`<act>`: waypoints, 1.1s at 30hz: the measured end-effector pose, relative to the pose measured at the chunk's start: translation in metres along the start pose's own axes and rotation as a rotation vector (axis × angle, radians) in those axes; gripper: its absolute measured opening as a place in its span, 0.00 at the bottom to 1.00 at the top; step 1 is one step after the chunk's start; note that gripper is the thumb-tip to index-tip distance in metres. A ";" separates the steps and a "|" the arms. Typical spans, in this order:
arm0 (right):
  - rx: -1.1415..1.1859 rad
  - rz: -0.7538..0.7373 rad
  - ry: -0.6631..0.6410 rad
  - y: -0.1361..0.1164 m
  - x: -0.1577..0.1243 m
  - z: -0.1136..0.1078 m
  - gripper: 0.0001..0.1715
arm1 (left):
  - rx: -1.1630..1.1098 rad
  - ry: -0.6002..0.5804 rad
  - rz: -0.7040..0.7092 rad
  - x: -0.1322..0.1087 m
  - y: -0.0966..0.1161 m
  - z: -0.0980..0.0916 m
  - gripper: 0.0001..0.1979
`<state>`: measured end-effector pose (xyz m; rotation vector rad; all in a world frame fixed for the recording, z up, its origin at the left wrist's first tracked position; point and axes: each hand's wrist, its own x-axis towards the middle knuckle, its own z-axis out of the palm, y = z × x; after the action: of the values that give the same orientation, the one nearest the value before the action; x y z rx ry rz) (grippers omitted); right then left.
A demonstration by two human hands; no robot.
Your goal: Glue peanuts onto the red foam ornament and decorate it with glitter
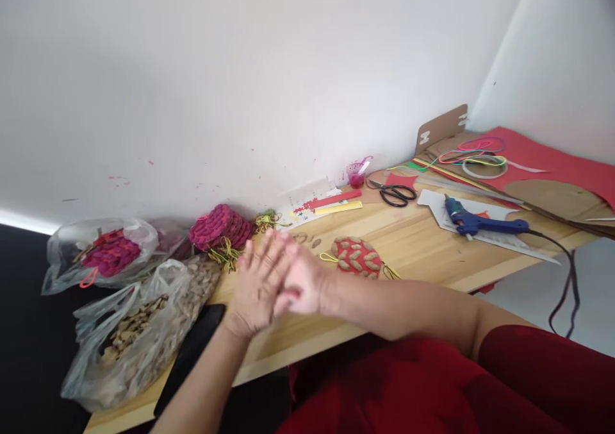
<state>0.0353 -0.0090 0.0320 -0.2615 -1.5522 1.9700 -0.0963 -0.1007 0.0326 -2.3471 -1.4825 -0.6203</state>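
Note:
My left hand and my right hand are pressed palm to palm above the wooden table, fingers stretched out, holding nothing I can see. Just right of them lies a red piece covered with peanut shells, with a yellow loop. Beyond my left hand sits a stack of magenta woven pieces with yellow-green cords. A few loose peanut shells lie past my fingertips.
At left are a plastic bag of peanut shells, a bag with magenta pieces and a black phone. Further right lie black scissors, a blue glue gun with its cord, coloured cords, red paper and a small pink cup.

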 end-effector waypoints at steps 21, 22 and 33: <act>-0.965 -0.085 0.517 -0.034 -0.068 -0.195 0.13 | -0.509 0.206 -1.157 -0.046 0.043 -0.017 0.22; -0.963 -0.077 0.541 -0.031 -0.074 -0.198 0.13 | -0.422 0.175 -1.180 -0.060 0.040 -0.014 0.21; -0.960 -0.058 0.523 -0.017 -0.082 -0.198 0.12 | 0.037 -0.103 -1.021 -0.087 0.033 0.025 0.12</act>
<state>0.2066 0.1074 -0.0273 -1.0011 -1.9569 0.8546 -0.0938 -0.1714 -0.0335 -1.4550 -2.6762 -0.6569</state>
